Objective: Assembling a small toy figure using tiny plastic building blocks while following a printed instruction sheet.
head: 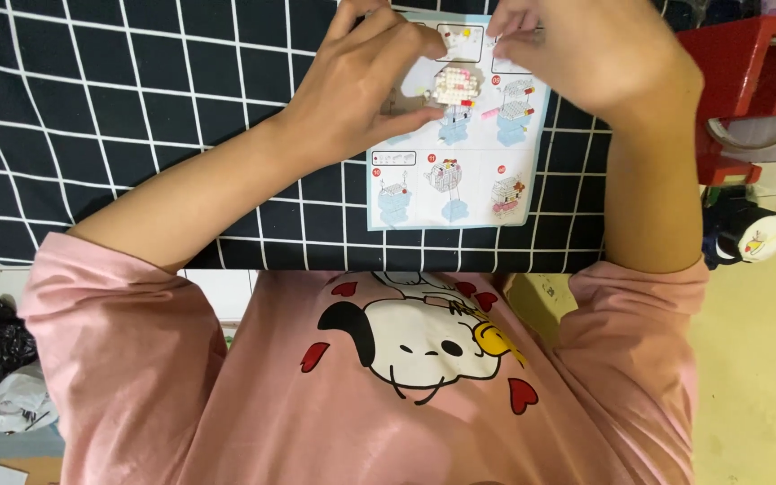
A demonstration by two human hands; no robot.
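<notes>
White brick model (454,85) pinched in left hand (365,85); right hand (586,49) fingers closed, contents hidden; instruction sheet (460,180) beneath.

The left hand (365,85) is pinching a small model (454,85) of white plastic bricks, its studded top looking bumpy and faintly glossy between thumb and fingertips. Under the fingers a paper leaflet (451,180) is lying flat, smooth and slightly shiny, printed in pale blue. Beneath it a black cloth (136,90) with thin white grid lines is looking matt and softly woven. Beside the right hand (586,54) a red holder (738,63) is showing hard, glossy plastic. The pink sleeves (119,341) are looking like soft matt cotton.
</notes>
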